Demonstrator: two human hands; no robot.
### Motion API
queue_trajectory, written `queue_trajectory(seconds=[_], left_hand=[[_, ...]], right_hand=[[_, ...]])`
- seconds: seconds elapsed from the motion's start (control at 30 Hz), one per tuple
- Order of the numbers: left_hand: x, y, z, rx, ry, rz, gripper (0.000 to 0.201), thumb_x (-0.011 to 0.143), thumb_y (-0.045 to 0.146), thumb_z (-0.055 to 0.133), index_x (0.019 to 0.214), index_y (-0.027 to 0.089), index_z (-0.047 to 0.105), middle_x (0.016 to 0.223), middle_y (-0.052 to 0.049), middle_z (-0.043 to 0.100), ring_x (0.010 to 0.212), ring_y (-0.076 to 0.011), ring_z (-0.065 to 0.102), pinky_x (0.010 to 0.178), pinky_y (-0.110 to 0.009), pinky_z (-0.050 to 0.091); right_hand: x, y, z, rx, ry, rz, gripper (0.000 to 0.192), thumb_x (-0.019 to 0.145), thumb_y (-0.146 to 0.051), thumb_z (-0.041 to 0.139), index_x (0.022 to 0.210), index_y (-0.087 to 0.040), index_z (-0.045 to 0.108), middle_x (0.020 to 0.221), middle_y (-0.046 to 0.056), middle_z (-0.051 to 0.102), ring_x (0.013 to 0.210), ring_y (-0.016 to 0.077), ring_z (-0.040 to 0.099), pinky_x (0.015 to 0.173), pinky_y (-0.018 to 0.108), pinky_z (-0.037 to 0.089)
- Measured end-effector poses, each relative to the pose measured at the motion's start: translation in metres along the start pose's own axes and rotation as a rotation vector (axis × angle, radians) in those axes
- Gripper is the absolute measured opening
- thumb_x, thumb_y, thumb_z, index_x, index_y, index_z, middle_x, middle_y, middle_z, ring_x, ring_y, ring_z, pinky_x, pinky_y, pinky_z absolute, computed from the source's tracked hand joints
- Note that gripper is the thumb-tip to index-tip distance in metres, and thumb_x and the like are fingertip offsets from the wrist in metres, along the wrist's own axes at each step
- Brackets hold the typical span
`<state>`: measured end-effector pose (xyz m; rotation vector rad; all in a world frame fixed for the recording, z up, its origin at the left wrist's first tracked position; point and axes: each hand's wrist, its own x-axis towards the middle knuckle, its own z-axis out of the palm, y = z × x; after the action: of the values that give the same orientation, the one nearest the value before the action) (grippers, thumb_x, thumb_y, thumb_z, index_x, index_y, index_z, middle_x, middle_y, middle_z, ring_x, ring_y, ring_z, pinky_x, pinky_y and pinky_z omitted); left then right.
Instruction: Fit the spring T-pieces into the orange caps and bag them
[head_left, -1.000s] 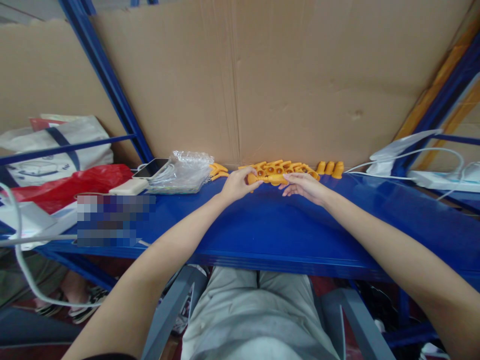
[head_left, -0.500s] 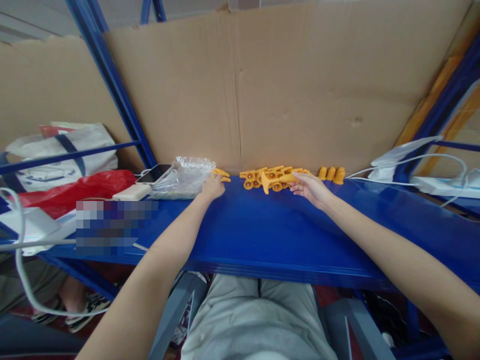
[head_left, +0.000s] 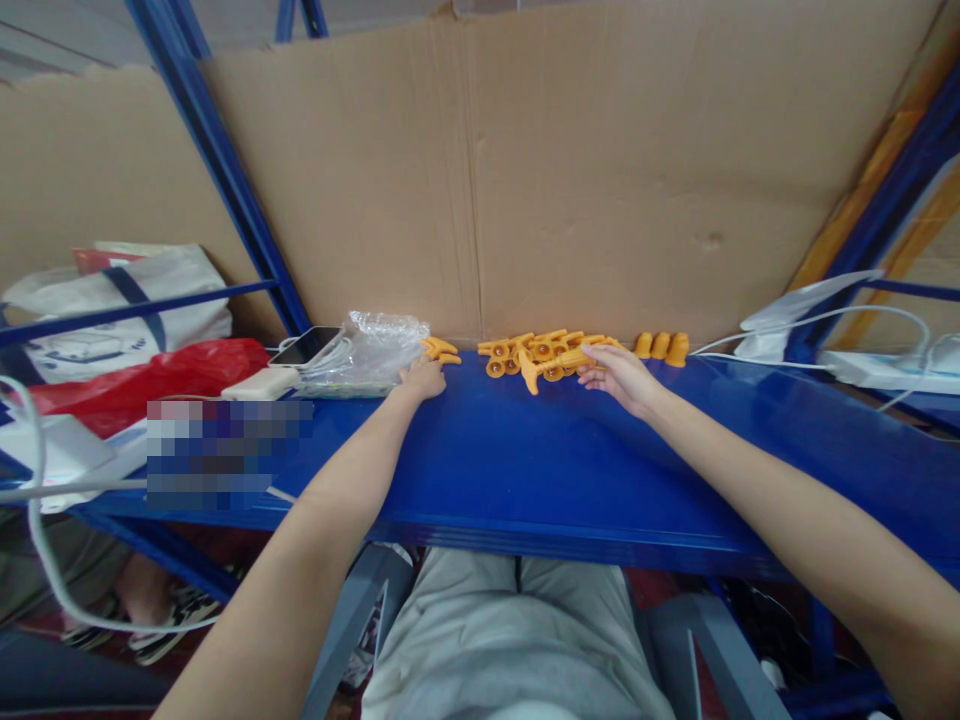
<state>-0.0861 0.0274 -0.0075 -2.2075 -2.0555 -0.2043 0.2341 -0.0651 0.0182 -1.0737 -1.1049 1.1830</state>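
My right hand (head_left: 621, 378) is closed on an orange plastic T-handle piece (head_left: 534, 368), its crossbar end pointing left. Behind and beneath that piece lies a row of similar orange plastic parts (head_left: 543, 350), with round hollow ends facing me. On the left, my left hand (head_left: 424, 379) rests low on the tabletop with its fingers loosely apart, just in front of a few curved orange plastic pieces (head_left: 442, 350). Whether its fingertips touch them is hard to see. Several orange thimble-shaped caps (head_left: 661, 346) stand upright to the right of my right hand.
A clear plastic bag (head_left: 367, 355), a phone (head_left: 313, 346) and a white power bank (head_left: 261, 385) lie left on the blue shelf (head_left: 510, 470). Farther left are a red bag (head_left: 165, 375) and a cloth tote (head_left: 184, 290). Cardboard (head_left: 600, 180) backs the shelf; white cables (head_left: 810, 320) run right.
My left hand has drawn back slightly from the curved orange pieces, which stay put. My right hand keeps its hold on the T-handle piece, almost unmoved.
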Motion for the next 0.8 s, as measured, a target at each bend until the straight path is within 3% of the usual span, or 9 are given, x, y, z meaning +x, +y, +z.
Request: queue_trajectory(seconds=[0.1,0.3,0.53,0.67,0.8], left_hand=[[-0.003,0.002,-0.003,-0.020,0.017,-0.060,0.040,0.091,0.023,0.047,0.120,0.029,0.073,0.140,-0.012,0.063,0.133,-0.0384,0.054,0.104,-0.060,0.046],[-0.009,0.014,-0.008,-0.062,0.093,-0.022,0.031,0.090,0.024,0.050,0.104,0.024,0.078,0.116,-0.013,0.075,0.117,-0.0352,0.065,0.104,-0.056,0.047],[-0.008,0.021,-0.009,-0.103,0.078,0.128,0.022,0.087,0.027,0.058,0.093,0.025,0.079,0.100,-0.007,0.078,0.101,-0.0267,0.072,0.087,-0.034,0.056],[-0.006,0.022,-0.008,-0.127,0.079,0.201,0.024,0.090,0.025,0.055,0.097,0.023,0.077,0.099,-0.008,0.078,0.098,-0.0247,0.073,0.085,-0.031,0.056],[-0.007,0.021,-0.007,-0.123,0.097,0.138,0.033,0.088,0.017,0.055,0.117,0.021,0.072,0.118,-0.011,0.075,0.109,-0.0269,0.070,0.090,-0.033,0.055]], right_hand=[[-0.002,-0.002,0.002,-0.010,0.010,0.007,0.017,0.092,-0.021,0.069,0.079,-0.020,0.058,0.063,-0.001,0.065,0.050,0.0088,0.061,0.053,0.019,0.049],[-0.001,0.000,0.001,-0.022,-0.005,-0.010,0.018,0.089,-0.024,0.074,0.081,-0.020,0.058,0.064,-0.001,0.065,0.051,0.0092,0.061,0.054,0.020,0.050],[0.001,0.001,-0.002,-0.025,-0.010,-0.019,0.017,0.091,-0.023,0.071,0.080,-0.020,0.058,0.064,-0.001,0.065,0.051,0.0094,0.061,0.052,0.020,0.050],[0.001,0.002,-0.003,-0.038,-0.032,-0.044,0.019,0.089,-0.024,0.073,0.080,-0.021,0.057,0.064,-0.001,0.064,0.052,0.0097,0.061,0.052,0.020,0.050],[0.001,0.001,-0.002,-0.041,-0.026,-0.040,0.019,0.090,-0.023,0.072,0.079,-0.020,0.057,0.064,-0.001,0.065,0.051,0.0093,0.061,0.052,0.019,0.049]])
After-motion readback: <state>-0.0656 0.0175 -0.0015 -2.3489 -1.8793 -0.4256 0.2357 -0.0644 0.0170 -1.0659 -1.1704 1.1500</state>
